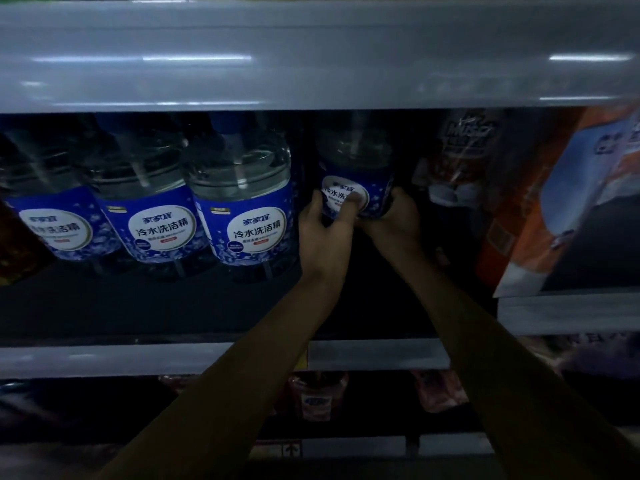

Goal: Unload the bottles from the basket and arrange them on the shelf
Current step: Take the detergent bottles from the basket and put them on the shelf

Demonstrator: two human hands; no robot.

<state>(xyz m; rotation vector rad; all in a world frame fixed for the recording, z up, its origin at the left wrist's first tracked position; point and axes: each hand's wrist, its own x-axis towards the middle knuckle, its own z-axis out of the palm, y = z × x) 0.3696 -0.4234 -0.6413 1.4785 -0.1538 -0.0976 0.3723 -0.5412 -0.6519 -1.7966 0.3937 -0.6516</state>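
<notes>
A clear bottle with a blue label (355, 168) stands deep on the dark middle shelf (156, 306). My left hand (323, 225) grips its lower left side, thumb across the label. My right hand (393, 220) holds its lower right side from below. To the left stand three matching blue-label bottles in a row: one at the left (45, 202), one in the middle (138, 199), one nearest my hands (242, 199). A narrow gap separates the held bottle from that row. The basket is out of view.
A grey shelf board (311, 53) hangs low overhead. Dark packaged goods (460, 168) and an orange-and-white box (561, 209) crowd the right side. The shelf's front rail (104, 358) runs below my forearms, with reddish packets (318, 396) on the lower shelf.
</notes>
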